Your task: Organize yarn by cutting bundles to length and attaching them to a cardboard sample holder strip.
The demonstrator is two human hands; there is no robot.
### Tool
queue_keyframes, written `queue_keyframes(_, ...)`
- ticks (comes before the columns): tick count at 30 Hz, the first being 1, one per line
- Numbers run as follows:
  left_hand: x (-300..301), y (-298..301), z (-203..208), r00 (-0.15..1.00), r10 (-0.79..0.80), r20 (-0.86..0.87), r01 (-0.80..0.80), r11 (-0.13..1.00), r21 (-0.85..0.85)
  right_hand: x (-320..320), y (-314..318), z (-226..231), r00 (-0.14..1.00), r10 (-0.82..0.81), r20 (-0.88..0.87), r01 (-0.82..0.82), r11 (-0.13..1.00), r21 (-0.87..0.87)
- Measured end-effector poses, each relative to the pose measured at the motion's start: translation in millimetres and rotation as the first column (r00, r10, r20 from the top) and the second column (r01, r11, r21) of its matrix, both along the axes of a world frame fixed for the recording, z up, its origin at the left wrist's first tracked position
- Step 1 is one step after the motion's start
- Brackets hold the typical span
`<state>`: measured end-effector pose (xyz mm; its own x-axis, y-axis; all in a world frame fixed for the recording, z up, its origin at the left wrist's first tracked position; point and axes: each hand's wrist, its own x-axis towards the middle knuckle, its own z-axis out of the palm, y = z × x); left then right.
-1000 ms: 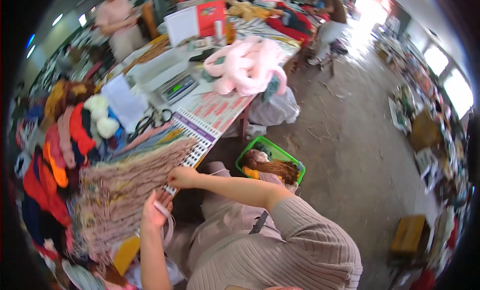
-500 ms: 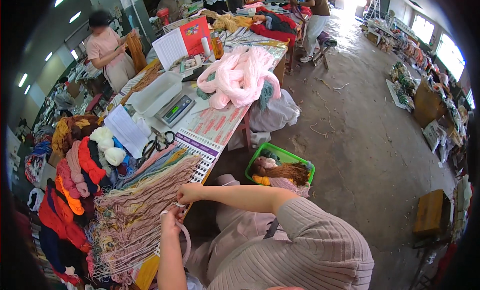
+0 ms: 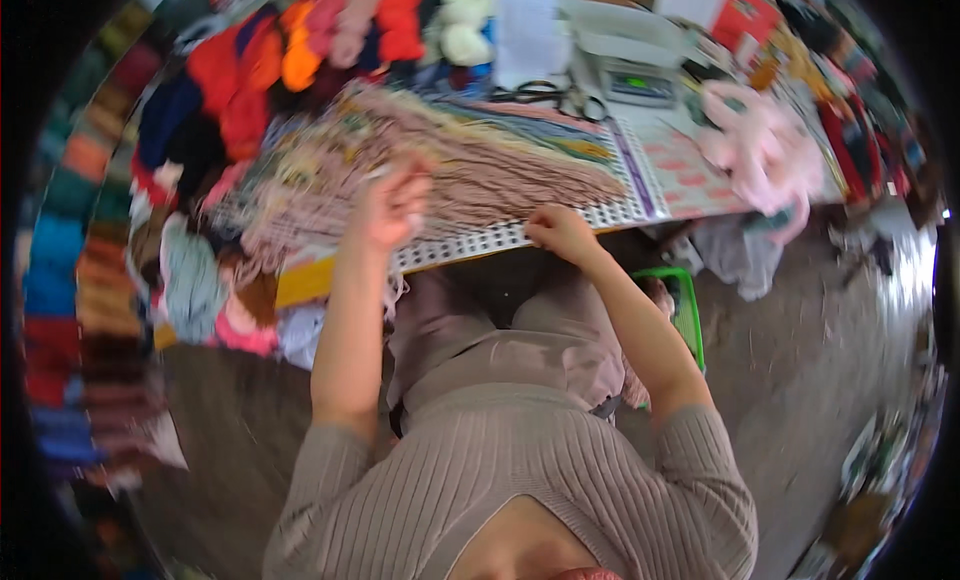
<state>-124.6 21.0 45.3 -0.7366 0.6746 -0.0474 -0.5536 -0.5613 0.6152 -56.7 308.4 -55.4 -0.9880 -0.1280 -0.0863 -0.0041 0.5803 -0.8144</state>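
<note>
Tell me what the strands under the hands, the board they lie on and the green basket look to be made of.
Strands: likely yarn, matte and fibrous, in loose pinkish bundles.
Board: stiff, white, dotted with holes; plastic or coated card, blur leaves it open.
Green basket: probably plastic, bright with a smooth rim.

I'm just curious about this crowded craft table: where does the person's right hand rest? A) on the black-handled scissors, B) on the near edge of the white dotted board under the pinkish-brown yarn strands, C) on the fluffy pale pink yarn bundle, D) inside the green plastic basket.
B: the right hand lies on the near edge of the white dotted board, just below the pinkish-brown yarn strands, apart from the scissors and the green basket.
</note>
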Motion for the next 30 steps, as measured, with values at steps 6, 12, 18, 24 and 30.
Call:
queue_keyframes(6,37.8,47.2,-73.4,0.784,-0.013,-0.62,-0.517,0.538,-0.665,5.6,-17.6,-6.3,0.998,-0.031,0.059,0.033,0.999,-0.032)
queue_keyframes(12,48.6,47.1,-90.7,0.654,-0.314,-0.688,-0.638,0.259,-0.725,11.0,-21.8,9.0,0.998,-0.037,0.042,0.032,0.994,0.106)
queue_keyframes(18,51.5,61.5,-95.5,0.636,-0.324,-0.701,-0.693,0.16,-0.703,11.3,-21.3,9.4,0.996,-0.059,0.061,0.052,0.991,0.12)
queue_keyframes(24,36.7,51.5,-93.8,0.656,-0.024,-0.755,-0.69,0.387,-0.612,10.3,-23.4,12.3,0.996,-0.057,0.061,0.047,0.986,0.162)
queue_keyframes(30,37.7,18.0,-52.3,0.957,-0.014,0.291,0.071,0.98,-0.186,11.5,-19.7,11.6,0.996,-0.066,0.058,0.059,0.992,0.112)
